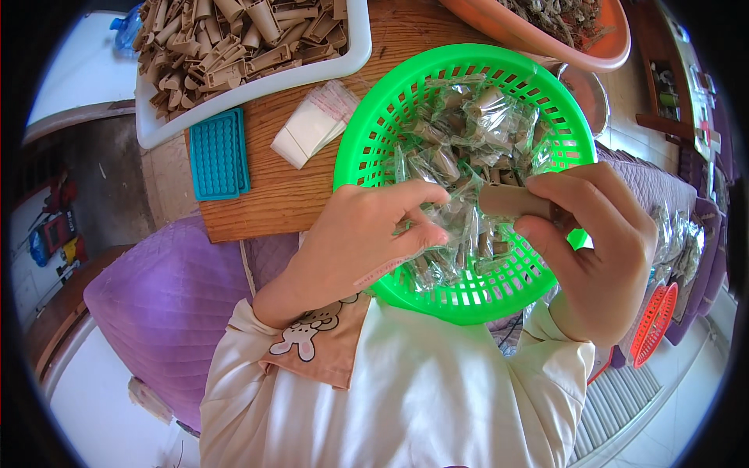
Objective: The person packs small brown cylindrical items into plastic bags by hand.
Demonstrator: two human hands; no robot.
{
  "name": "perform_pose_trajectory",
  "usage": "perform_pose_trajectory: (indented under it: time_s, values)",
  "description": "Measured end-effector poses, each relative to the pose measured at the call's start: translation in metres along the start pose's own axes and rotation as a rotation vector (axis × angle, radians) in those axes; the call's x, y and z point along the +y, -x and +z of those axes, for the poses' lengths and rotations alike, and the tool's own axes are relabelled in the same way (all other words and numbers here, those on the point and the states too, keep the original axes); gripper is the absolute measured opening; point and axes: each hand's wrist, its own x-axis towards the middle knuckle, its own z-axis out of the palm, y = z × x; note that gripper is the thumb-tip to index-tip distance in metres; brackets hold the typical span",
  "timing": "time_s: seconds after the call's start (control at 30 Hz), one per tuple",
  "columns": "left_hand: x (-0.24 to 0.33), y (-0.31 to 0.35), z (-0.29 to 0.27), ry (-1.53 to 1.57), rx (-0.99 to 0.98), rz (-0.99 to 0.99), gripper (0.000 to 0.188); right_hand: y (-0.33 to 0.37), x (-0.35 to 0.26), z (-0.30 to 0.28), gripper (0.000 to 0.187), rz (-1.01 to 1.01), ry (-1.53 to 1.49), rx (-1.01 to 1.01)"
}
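- A brown tube (511,200) is over the green basket (468,54); our right hand (601,249) pinches it, thumb against fingers.
- Our left hand (374,222) has thumb and forefinger parted, gripping nothing we can see.
- Basket: bagged tubes (499,117).
- White tub (360,31), table's (257,191) left edge: loose tubes (242,47).
- Orange bowl (616,47): dry scraps (562,23).

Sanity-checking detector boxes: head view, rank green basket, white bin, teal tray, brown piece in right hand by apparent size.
1. Green basket
2. White bin (visible part; cut by top edge)
3. Teal tray
4. Brown piece
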Motion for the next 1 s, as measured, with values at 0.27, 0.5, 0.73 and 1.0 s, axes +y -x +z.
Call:
perform_pose_trajectory:
  time_s: [0.27, 0.5, 0.73, 1.0]
  values:
    - [-0.006, -0.001, 0.000, 0.039, 0.002, 0.033, 0.029, -0.001, 0.011, -0.001, 0.027, 0.198, -0.248, -0.045]
    - [-0.022, -0.008, 0.005, 0.275, -0.012, 0.072, 0.036, 0.005, 0.035, 0.023, 0.022, 0.236, -0.575, -0.018]
    - [-0.026, -0.012, 0.014, 0.473, -0.114, 0.087, 0.047, 0.013, 0.044, 0.035, 0.022, 0.242, -0.659, -0.053]
    - [-0.017, -0.009, 0.017, 0.181, -0.025, 0.068, 0.042, 0.012, 0.039, 0.033, 0.028, 0.071, -0.349, -0.136]
